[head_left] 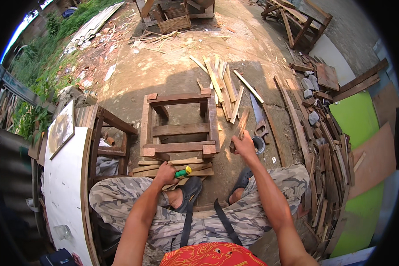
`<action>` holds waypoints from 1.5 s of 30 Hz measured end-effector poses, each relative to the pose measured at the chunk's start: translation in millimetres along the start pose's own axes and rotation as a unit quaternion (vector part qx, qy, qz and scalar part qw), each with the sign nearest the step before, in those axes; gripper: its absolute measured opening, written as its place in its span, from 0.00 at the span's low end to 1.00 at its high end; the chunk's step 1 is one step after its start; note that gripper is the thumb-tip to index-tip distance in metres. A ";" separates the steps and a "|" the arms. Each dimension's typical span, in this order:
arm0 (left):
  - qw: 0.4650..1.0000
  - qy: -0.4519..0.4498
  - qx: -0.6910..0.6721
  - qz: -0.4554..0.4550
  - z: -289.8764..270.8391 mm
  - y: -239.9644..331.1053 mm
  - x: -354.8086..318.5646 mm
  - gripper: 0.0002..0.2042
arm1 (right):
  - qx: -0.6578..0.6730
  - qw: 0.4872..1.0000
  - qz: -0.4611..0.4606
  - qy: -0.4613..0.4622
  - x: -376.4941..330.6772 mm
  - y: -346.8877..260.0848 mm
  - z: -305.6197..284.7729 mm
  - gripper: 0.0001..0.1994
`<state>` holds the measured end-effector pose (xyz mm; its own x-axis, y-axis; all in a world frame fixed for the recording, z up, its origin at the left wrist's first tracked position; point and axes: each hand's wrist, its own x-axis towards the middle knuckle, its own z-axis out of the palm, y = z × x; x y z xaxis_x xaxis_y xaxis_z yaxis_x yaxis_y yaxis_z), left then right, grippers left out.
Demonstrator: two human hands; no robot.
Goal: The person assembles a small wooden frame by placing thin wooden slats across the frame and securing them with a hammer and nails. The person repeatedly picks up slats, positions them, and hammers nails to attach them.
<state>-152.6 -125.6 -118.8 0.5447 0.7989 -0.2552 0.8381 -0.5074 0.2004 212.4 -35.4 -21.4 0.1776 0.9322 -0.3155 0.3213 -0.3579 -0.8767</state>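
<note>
My left hand (165,173) is closed round a tool with a green and yellow handle (182,172); its working end is hidden. Under that hand lie several wooden slats (199,167), close to my left shoe. My right hand (244,145) grips a short piece of wood (242,123), tilted up and away from me. Between and beyond my hands stands a dark brown wooden frame (180,129) with corner posts and a middle crossbar, like a stool without its seat. Just right of my right hand is a round grey container (258,144).
A handsaw (260,127) lies beyond the container. Pale strips (226,91) are scattered past the frame. On the right are stacked wood offcuts (328,173) and green panels (357,117). A white board (66,190) rests at left, beside another wooden frame (119,122).
</note>
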 end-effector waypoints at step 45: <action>0.760 0.250 -0.440 -0.408 -96.2 58.7 243.7 0.20 | -0.301 0.907 0.180 -0.233 22.4 189.4 22.7 0.25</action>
<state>26.3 70.4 -78.2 -0.4090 0.8664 -0.2865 0.4260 0.4589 0.7797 256.1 -81.1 -202.7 0.0039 0.6208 -0.7840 0.7948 -0.4777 -0.3743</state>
